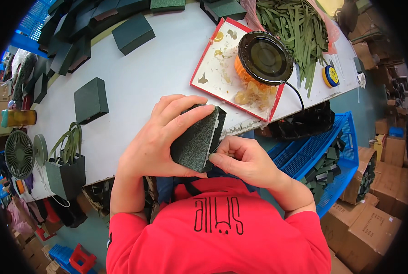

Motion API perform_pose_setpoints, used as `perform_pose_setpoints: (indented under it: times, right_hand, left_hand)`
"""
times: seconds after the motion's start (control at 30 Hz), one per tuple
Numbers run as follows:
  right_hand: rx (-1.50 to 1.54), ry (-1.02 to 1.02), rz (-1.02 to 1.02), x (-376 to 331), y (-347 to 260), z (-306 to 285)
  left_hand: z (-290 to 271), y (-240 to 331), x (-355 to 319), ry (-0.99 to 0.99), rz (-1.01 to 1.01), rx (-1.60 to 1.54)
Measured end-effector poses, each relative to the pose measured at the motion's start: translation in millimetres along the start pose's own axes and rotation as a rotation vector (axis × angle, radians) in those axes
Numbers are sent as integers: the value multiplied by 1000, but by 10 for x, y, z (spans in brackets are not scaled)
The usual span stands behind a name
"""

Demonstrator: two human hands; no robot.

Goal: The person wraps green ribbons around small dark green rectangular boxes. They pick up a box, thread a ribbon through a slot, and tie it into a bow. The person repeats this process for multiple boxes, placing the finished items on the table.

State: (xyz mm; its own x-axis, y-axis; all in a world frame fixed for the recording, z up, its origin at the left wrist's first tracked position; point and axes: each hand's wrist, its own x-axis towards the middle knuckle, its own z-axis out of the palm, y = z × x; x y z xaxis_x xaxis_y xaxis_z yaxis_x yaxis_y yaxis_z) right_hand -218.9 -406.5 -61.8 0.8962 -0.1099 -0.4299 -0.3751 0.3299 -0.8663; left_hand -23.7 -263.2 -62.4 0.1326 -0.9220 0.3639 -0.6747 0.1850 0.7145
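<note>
A dark green patterned box [195,141] is tilted in front of my chest, near the table's front edge. My left hand [151,137] grips it from the left, fingers over its top end and thumb along the bottom. A pale strip shows along the box's right side, where it looks partly open. My right hand [247,162] is closed in a pinch against that side, low down, with the thumb at the edge. Whatever lies between those fingertips is hidden or too small to make out.
On the white table [135,75] stand green boxes [91,100] and a glue pot [264,58] on a red-rimmed tray [199,68]. Green ribbon strips [295,29] are heaped beyond; a ribbon-filled holder [66,176] and small fan [19,154] stand left. A blue crate [350,141] sits right.
</note>
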Motion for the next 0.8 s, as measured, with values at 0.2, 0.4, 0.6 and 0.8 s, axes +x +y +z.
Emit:
perform_pose_setpoints:
  times: [0.2, 0.4, 0.6, 0.8]
  right_hand:
    - [-69, 19, 27, 29, -5, 2]
    - [-315, 12, 33, 81, -27, 14]
    - [-151, -10, 142, 130, 67, -2]
    - [23, -52, 79, 145, 96, -122]
  left_hand:
    - [-10, 23, 13, -19, -4, 7]
    - [19, 42, 10, -72, 14, 73]
    - [60, 88, 3, -87, 25, 163]
    - [45, 27, -41, -2, -26, 168]
